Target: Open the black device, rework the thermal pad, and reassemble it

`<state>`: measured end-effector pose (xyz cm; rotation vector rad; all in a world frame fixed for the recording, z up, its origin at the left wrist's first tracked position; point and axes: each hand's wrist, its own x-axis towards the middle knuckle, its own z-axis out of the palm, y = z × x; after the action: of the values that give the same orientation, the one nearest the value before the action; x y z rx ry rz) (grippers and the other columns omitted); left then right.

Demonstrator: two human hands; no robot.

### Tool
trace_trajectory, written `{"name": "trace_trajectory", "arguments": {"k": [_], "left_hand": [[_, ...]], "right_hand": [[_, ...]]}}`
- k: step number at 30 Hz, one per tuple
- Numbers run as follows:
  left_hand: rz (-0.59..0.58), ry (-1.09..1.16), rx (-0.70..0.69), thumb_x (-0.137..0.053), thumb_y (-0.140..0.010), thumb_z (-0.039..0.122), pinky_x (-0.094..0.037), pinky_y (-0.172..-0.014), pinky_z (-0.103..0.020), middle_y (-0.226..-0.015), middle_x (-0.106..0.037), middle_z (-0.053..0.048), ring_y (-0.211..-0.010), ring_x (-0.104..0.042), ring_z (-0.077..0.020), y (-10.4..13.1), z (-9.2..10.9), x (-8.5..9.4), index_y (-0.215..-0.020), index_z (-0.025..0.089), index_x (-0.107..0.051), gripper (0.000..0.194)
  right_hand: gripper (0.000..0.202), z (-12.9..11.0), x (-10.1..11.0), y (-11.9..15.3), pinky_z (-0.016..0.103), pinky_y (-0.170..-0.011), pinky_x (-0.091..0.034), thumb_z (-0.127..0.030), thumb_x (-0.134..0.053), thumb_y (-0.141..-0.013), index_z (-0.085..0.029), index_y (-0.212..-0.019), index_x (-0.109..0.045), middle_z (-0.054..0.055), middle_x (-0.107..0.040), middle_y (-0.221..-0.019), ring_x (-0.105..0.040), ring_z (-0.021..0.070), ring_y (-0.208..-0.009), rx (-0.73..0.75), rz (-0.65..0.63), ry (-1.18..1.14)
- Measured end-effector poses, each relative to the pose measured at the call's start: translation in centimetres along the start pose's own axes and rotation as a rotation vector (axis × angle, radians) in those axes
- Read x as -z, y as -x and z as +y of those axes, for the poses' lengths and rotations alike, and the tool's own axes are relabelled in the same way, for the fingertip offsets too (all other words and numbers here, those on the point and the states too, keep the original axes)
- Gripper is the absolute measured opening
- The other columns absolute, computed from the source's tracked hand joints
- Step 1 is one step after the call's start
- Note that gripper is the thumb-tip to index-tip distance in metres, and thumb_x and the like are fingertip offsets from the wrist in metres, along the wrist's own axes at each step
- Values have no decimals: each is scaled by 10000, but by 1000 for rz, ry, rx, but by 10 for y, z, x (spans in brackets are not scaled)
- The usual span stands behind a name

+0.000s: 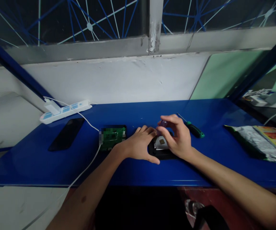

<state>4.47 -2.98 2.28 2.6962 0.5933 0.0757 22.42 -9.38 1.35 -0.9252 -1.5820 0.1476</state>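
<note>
A black device (164, 155) with a silver metal plate (160, 143) and a small tan square on it lies on the blue table. My left hand (141, 145) rests over its left edge, fingers stretched forward and thumb spread toward me. Above the device's far part, my right hand (178, 135) pinches the purple handle of a screwdriver (163, 123) between thumb and fingers. The screwdriver's tip is hidden. Left of my left hand sits a green circuit board (111, 135) with white cables at its left side.
A screwdriver with a green-black handle (195, 129) lies beyond my right hand. On the left are a black phone (66, 134) and a white power strip (67, 111) with a plugged-in adapter. A silver and yellow packet (262, 143) lies at right on the blue table (138, 175).
</note>
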Motion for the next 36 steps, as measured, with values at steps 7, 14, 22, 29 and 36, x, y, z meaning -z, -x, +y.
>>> {"name": "trace_trajectory", "arguments": {"k": [7,14,22,29,36], "left_hand": [[-19,46,24,-814,-659,692,-307,-1152,-547,-1429,-512,-111,-1311,-440,-374,3,4,4,-1477,223,-419,1023],[-35,53,42,-824,-630,665,-283,-1176,-572,-1455,-499,-123,-1327,-430,-386,3,7,5,-1490,205,-424,1055],[-43,65,68,-802,-621,695,-277,-1178,-592,-1487,-482,-130,-1333,-418,-399,6,8,7,-1493,220,-426,1061],[-68,61,31,-790,-620,726,-239,-1195,-621,-1521,-458,-134,-1372,-397,-422,-6,14,1,-1520,238,-390,1100],[-37,39,-51,-737,-644,798,-209,-1210,-636,-1630,-285,-143,-1461,-302,-459,-29,26,-20,-1578,249,-264,1183]], "right_hand": [[333,20,30,-27,326,-580,-523,-348,-588,-970,-255,-1289,-558,26,-607,-925,-593,146,-657,-195,205,178],[324,62,67,-38,310,-635,-469,-436,-583,-955,-199,-1156,-673,26,-664,-822,-542,130,-602,-314,-54,433],[367,73,66,-28,316,-653,-491,-482,-562,-956,-186,-1151,-657,34,-669,-819,-626,164,-669,-329,83,349],[345,61,63,-29,317,-655,-514,-417,-561,-969,-186,-1220,-610,30,-662,-834,-626,158,-663,-218,150,317],[269,59,66,-29,303,-653,-524,-360,-566,-971,-182,-1159,-640,41,-679,-856,-629,152,-667,-125,257,327]]}}
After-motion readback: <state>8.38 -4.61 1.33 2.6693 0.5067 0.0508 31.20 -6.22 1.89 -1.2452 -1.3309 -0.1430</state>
